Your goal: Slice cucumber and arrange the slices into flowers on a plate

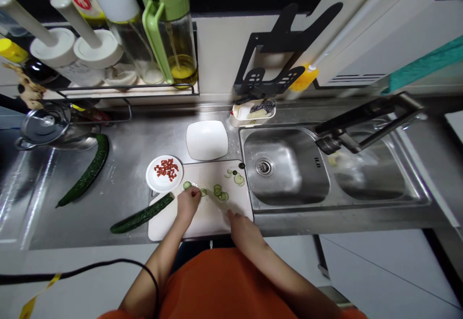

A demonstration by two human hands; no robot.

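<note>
My left hand (188, 202) is over the white cutting board (162, 225), fingers pinched together at a cucumber slice (203, 192). Another slice (187, 184) lies just beyond the knuckles. My right hand (243, 226) is closed around the handle of a knife, whose pale blade (217, 204) points left toward the pinched fingertips and barely stands out from the board. Several cucumber slices (220, 192) lie beyond the blade, with more slices (238, 179) and dark green end pieces near the board's right corner. A cut cucumber (142, 214) rests partly on the board's left edge.
A round plate of red diced pieces (146, 174) touches the board's far left corner. Behind the board sits a white square plate (207, 140). A whole cucumber (88, 177) and a lidded pot (45, 124) are left; the double sink (289, 165) with faucet (347, 136) is right.
</note>
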